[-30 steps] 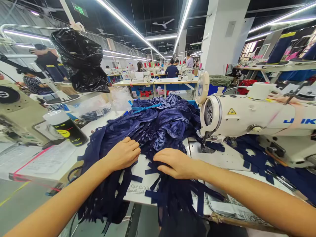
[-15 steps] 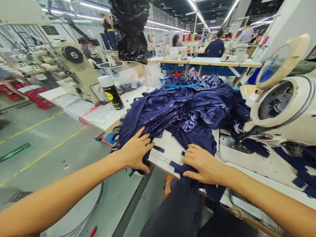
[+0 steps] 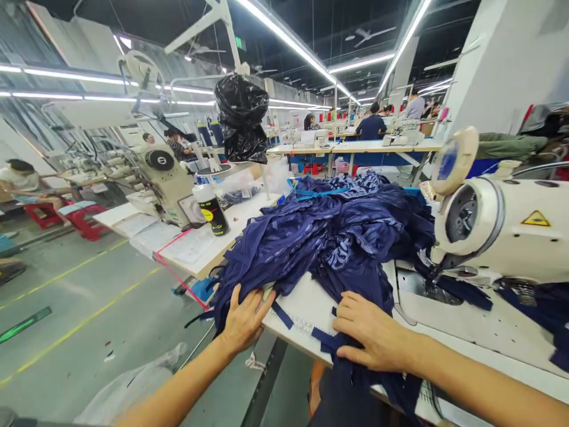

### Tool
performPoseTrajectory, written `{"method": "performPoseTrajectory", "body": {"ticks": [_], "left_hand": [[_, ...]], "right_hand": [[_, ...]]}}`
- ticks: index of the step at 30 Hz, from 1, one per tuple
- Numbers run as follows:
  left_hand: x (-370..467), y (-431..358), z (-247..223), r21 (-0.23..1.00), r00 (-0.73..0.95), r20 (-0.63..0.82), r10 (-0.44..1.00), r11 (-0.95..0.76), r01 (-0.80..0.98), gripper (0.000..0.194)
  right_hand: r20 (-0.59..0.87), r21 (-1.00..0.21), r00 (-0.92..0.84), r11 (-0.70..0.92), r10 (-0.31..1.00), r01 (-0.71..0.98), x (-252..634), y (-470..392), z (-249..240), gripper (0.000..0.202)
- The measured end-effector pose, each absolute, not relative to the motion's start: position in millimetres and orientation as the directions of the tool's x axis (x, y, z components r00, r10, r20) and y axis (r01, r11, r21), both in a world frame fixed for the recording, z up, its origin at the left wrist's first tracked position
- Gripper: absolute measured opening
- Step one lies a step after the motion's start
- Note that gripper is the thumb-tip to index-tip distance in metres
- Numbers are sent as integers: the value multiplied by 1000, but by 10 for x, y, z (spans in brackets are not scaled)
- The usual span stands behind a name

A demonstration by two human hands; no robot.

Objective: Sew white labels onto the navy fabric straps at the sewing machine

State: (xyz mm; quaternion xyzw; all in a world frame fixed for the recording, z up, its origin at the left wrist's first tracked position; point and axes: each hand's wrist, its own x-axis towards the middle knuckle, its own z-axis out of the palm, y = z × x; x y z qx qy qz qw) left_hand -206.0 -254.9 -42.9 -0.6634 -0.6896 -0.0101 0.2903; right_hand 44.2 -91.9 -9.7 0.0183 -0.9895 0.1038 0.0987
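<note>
A heap of navy blue fabric pieces [image 3: 288, 237] covers the table in front of me, some parts patterned in lighter blue. My left hand [image 3: 244, 317] is at the heap's near left edge, touching the cloth with its fingers apart. My right hand [image 3: 368, 329] lies over navy cloth at the table's front edge, thumb held away from the fingers; its palm side is hidden. Between the hands, a navy strip [image 3: 281, 314] and another short strip [image 3: 323, 339] lie beside a printed ruler scale [image 3: 299, 323] on the white tabletop.
A sewing machine [image 3: 502, 219] stands at right, navy scraps around it. At left are a spray can [image 3: 210, 210], paper sheets [image 3: 178, 246], a red ribbon [image 3: 180, 274] and another machine [image 3: 166, 178]. A black plastic bag [image 3: 242, 118] hangs above. Co-workers sit farther back.
The view has tilted up, so the table appears lower. My left hand has turned, its fingers now pointing more upward at the cloth's edge. My right hand stays on the cloth.
</note>
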Motion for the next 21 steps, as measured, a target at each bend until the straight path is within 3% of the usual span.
{"method": "performPoseTrajectory", "body": {"ticks": [3, 8, 12, 17, 21], "left_hand": [[-2010, -2500, -408, -364, 37, 450, 892, 145, 920, 45], [-1667, -2584, -87, -456, 1, 252, 968, 117, 882, 53], [-1408, -2561, 283, -382, 199, 202, 959, -111, 918, 36], [-1321, -2000, 674, -386, 466, 319, 826, -336, 859, 27], [-1162, -1431, 741, -290, 565, 230, 792, -498, 817, 31]], "right_hand": [[208, -176, -978, 983, -13, -51, 416, -917, -97, 25], [155, -101, -988, 994, -15, -30, 397, -934, -10, 30], [96, -52, -992, 995, -84, -89, 469, -1054, 79, 36], [80, -61, -986, 986, -149, -154, 703, -1284, 109, 36], [151, -41, -974, 984, -167, -175, 908, -1411, 269, 19]]}}
